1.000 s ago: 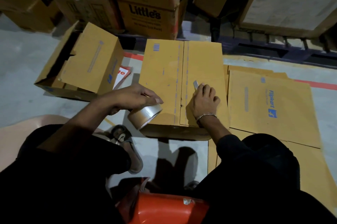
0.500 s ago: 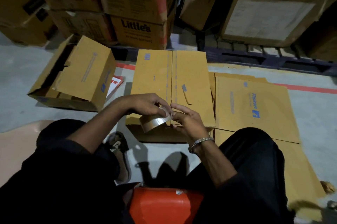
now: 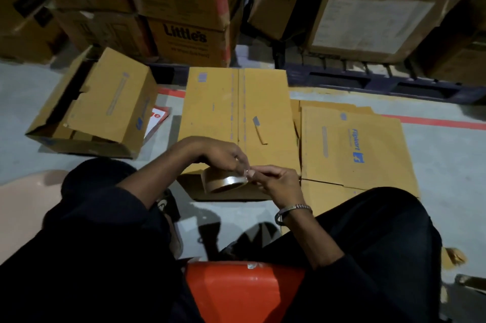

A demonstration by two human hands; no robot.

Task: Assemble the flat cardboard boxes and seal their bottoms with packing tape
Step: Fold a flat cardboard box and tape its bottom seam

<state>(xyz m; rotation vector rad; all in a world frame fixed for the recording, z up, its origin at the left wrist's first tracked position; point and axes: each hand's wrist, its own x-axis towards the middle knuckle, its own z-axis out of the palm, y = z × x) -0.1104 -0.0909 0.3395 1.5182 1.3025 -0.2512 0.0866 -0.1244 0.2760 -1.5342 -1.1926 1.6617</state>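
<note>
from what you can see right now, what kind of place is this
Most likely a warehouse or packing area. Large stacked cartons sit on a dark pallet, a red line is marked on the concrete floor, and flat Flipkart boxes lie waiting for assembly.

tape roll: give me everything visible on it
The tape roll is a ring of clear or light brown packing tape, glossy on its outer band, with a brownish inner core. It is tilted, its open side facing down toward the camera, held in the air over the near edge of the assembled box. The left hand grips it from above, and the right hand pinches at its right edge, seemingly at the tape's free end. How much tape is left cannot be told.
</note>
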